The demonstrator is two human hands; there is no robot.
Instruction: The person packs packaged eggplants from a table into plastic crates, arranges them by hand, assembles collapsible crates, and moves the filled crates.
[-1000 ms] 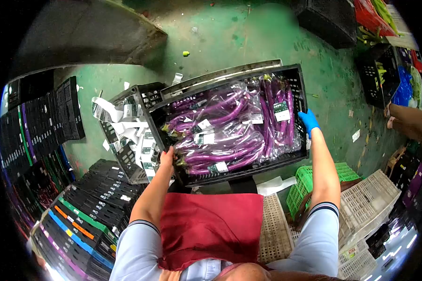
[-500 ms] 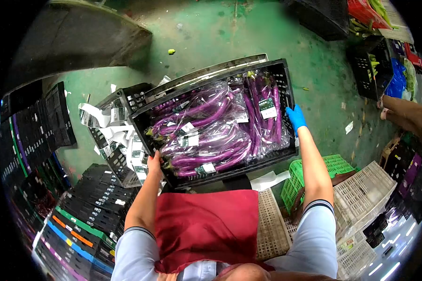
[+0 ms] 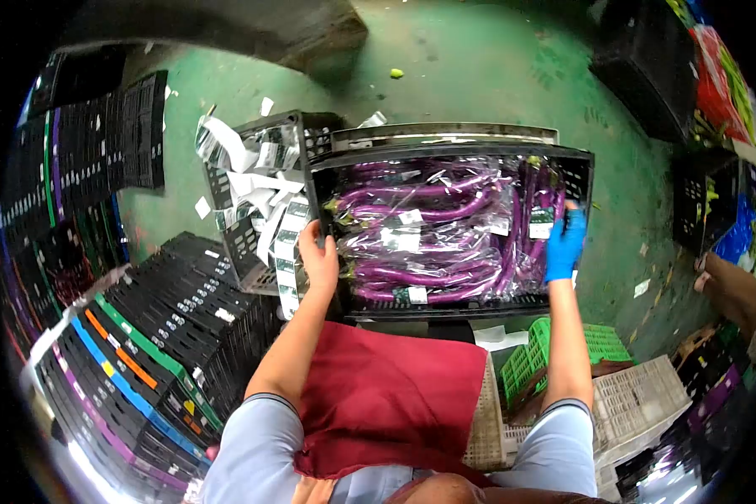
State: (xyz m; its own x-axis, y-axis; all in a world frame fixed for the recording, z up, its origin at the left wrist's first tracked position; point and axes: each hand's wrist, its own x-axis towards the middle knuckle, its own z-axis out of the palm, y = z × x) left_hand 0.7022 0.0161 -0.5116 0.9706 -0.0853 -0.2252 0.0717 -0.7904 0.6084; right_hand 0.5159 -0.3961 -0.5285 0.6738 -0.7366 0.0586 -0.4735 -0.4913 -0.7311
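A black crate full of bagged eggplants lies in front of me, its long sides nearly level across the view. My bare left hand is at the crate's left end, thumb and fingers apart, near the rim. In a blue glove, my right hand reaches over the right end beside the upright eggplants, with its fingers bent; what they grip, if anything, is hard to make out. White labels show on the clear bags.
Left of the crate, another black crate holds strips of labels. Stacked black crates stand at the lower left. A green crate and a white crate are at the lower right. A person's leg shows at the right.
The crate has turned to lie level and sits further right in view. My left hand has opened off the left rim. My right hand has moved from the outer right side to over the rim.
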